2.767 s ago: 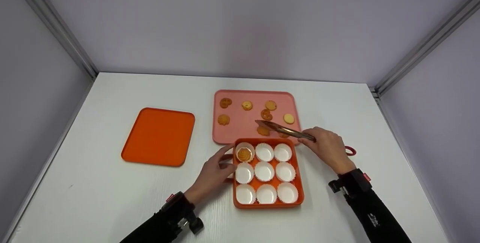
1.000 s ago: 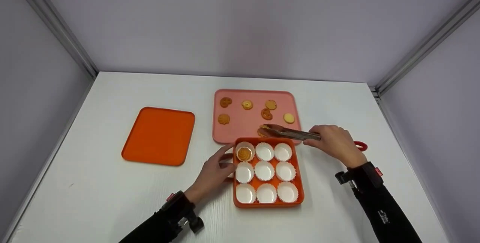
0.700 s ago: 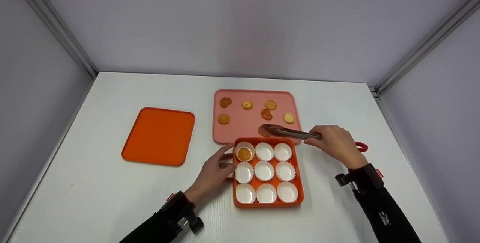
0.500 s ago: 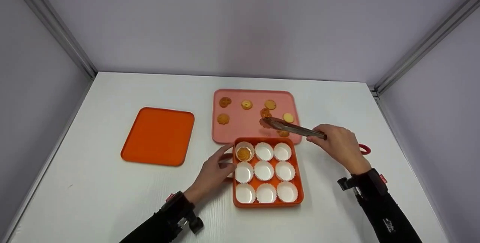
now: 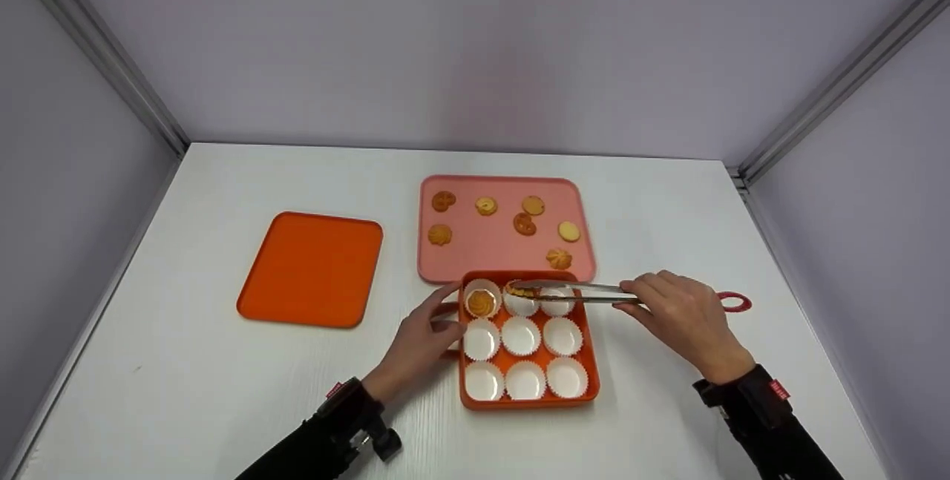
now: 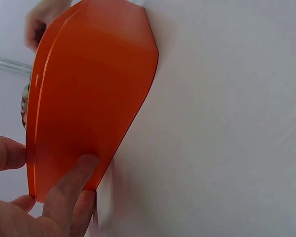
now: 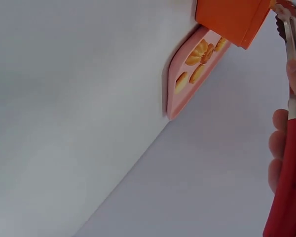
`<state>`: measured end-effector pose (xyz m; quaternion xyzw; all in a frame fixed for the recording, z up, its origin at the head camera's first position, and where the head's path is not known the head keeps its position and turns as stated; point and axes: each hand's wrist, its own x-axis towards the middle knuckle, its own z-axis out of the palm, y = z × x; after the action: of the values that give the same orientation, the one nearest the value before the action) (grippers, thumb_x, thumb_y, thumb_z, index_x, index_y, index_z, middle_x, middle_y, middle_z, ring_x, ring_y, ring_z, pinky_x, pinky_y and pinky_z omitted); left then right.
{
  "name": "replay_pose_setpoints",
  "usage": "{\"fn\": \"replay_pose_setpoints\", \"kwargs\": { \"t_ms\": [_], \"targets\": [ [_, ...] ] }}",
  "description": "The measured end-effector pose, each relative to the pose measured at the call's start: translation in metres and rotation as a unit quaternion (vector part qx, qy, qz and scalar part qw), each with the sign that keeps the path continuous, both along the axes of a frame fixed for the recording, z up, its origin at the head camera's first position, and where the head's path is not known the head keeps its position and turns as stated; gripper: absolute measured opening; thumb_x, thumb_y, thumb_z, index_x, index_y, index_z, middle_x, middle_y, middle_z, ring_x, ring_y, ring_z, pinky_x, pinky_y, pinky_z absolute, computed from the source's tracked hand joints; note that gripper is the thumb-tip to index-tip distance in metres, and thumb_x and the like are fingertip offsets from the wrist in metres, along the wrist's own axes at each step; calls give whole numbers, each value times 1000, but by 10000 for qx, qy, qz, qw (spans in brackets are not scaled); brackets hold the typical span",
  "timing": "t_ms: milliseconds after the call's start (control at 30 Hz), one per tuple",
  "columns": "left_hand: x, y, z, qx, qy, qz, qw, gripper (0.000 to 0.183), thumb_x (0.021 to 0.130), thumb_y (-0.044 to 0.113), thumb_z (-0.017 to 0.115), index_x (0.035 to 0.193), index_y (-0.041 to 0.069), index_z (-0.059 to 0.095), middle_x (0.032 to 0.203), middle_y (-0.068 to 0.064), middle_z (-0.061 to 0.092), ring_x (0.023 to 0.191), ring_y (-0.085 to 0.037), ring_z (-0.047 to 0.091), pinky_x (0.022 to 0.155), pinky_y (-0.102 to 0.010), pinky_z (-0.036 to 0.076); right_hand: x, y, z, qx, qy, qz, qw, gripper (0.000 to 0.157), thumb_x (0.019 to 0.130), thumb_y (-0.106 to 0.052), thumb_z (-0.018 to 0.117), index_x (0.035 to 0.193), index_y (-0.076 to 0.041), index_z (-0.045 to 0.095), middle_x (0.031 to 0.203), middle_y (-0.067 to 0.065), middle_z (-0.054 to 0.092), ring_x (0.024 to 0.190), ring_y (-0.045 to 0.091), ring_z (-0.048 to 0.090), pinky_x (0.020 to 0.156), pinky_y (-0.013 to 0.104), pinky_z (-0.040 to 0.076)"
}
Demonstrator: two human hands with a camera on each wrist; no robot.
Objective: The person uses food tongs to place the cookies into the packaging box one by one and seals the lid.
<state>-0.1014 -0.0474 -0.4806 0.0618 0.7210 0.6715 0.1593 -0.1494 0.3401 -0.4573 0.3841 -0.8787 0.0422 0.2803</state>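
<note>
My right hand (image 5: 686,320) grips a pair of metal tongs (image 5: 594,300) with red handles (image 7: 292,173). Pinched at the tongs' tip, a golden cookie (image 5: 522,291) is over or in the middle paper cup of the far row in an orange box (image 5: 528,404). White paper cups (image 5: 521,336) fill the box in three rows. The far-left one holds a swirled cookie (image 5: 481,303). My left hand (image 5: 415,346) rests its fingers and thumb against the box's left wall (image 6: 89,98), near the far corner.
Behind the box lies a pink tray (image 5: 482,261) with several cookies, among them a pretzel-shaped one (image 5: 525,225) and a flower-shaped one (image 5: 559,259). An orange square lid (image 5: 310,268) lies at the left on the white table (image 5: 297,383).
The tongs have picked a cookie off the pink tray's near edge. My right hand has brought it toward me, to the far-middle cup. The left hand stays in place.
</note>
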Motion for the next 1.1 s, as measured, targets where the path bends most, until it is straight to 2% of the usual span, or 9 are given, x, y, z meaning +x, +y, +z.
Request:
{"fn": "replay_pose_setpoints", "kwargs": {
  "t_ms": [133, 233, 500, 700, 833, 1100],
  "targets": [
    [-1, 0, -2, 103, -65, -30, 9999, 62, 94, 3, 56, 151, 7, 31, 138, -31, 43, 112, -39, 57, 82, -54, 54, 2, -3, 2, 336, 381, 20, 9987, 36, 71, -26, 86, 98, -7, 73, 80, 4, 68, 64, 21, 63, 50, 34, 54],
    [-2, -1, -3, 243, -141, -78, 9996, 63, 95, 3, 56, 152, 6, 30, 139, -32, 42, 114, -43, 55, 82, -56, 53, 4, -5, 3, 535, 484, 0, 9974, 35, 73, -27, 84, 98, -6, 72, 80, 5, 68, 64, 22, 63, 50, 35, 54],
    [-2, -1, -3, 202, -152, -83, 9996, 63, 95, 3, 56, 152, 7, 30, 139, -31, 42, 113, -43, 56, 82, -55, 53, 7, -13, 4, 742, 522, -22, 9959, 32, 77, -27, 81, 99, -7, 69, 80, 5, 67, 65, 24, 62, 50, 35, 54],
    [-2, -1, -6, 264, -166, -55, 9995, 63, 95, 4, 57, 152, 7, 30, 139, -31, 42, 113, -43, 56, 83, -56, 53, 6, -17, 4, 879, 542, -65, 9946, 39, 71, -26, 86, 101, -7, 68, 81, 4, 67, 67, 24, 62, 51, 34, 54],
    [-3, -1, -7, 450, -269, -83, 9986, 64, 94, 2, 58, 152, 7, 29, 140, -32, 41, 115, -45, 54, 83, -59, 51, 6, -17, 6, 897, 413, -87, 9951, 44, 68, -27, 88, 103, -8, 68, 83, 3, 67, 69, 24, 61, 53, 34, 54],
    [-3, -1, -6, 398, -225, -65, 9989, 64, 94, 2, 58, 152, 7, 30, 139, -32, 41, 115, -45, 54, 82, -58, 52, 5, -9, 15, 828, -98, -156, 9964, 53, 65, -34, 89, 107, -11, 69, 85, 0, 67, 70, 21, 61, 56, 36, 56]
  ]
}}
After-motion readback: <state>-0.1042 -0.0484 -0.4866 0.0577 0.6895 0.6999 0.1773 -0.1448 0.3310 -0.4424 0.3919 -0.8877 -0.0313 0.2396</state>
